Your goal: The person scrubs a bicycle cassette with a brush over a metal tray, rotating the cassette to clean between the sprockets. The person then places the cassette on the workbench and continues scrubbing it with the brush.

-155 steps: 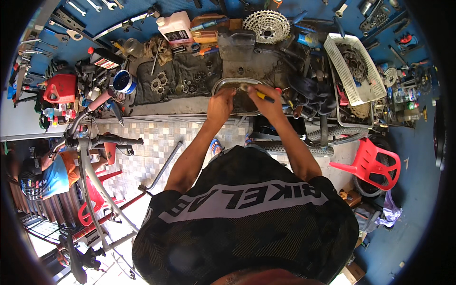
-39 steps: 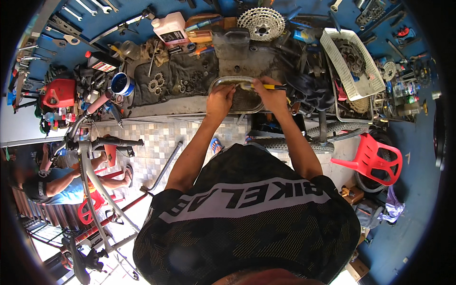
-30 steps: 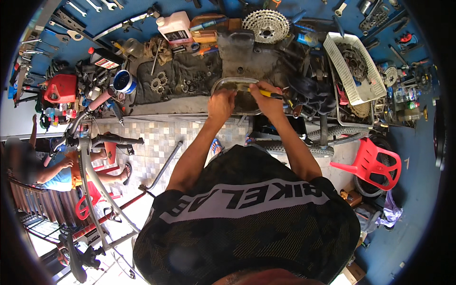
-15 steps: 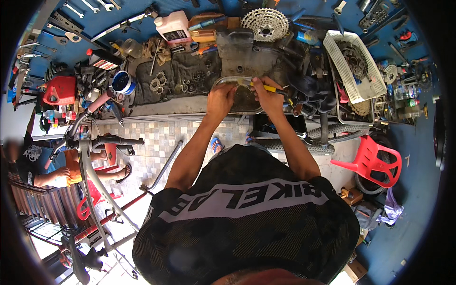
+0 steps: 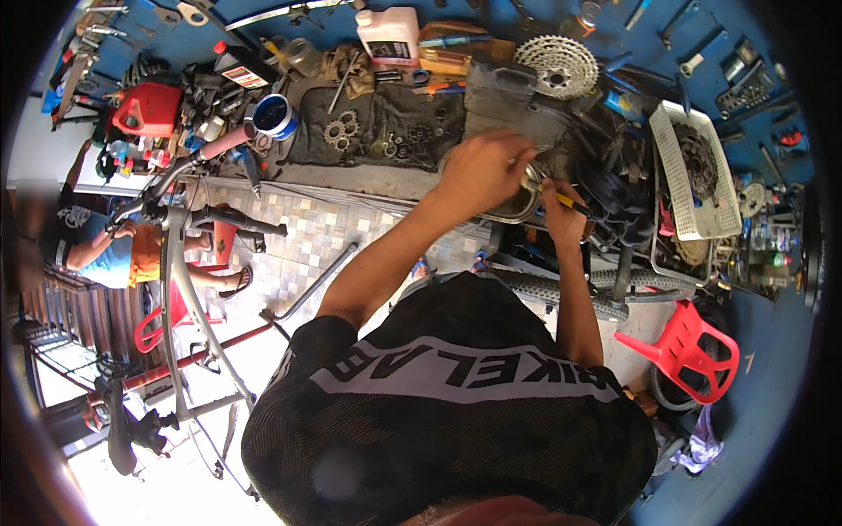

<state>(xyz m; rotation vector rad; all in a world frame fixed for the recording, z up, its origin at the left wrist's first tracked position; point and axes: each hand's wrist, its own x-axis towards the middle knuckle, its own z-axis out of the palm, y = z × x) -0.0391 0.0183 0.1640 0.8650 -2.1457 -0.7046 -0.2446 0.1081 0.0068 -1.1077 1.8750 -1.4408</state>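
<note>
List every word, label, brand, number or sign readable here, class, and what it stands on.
Wording is not copied here, only placed:
Dark shirt: large dark lettering on a pale band, upside down.
Pink jug: label, too small to read.
Black bottle: white-and-red label, too blurred to read.

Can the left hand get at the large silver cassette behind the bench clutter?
Probably, with a longer stretch: the left hand is short of the silver cassette, whose face is uncovered. The dark container stands to its left, not over it.
</note>
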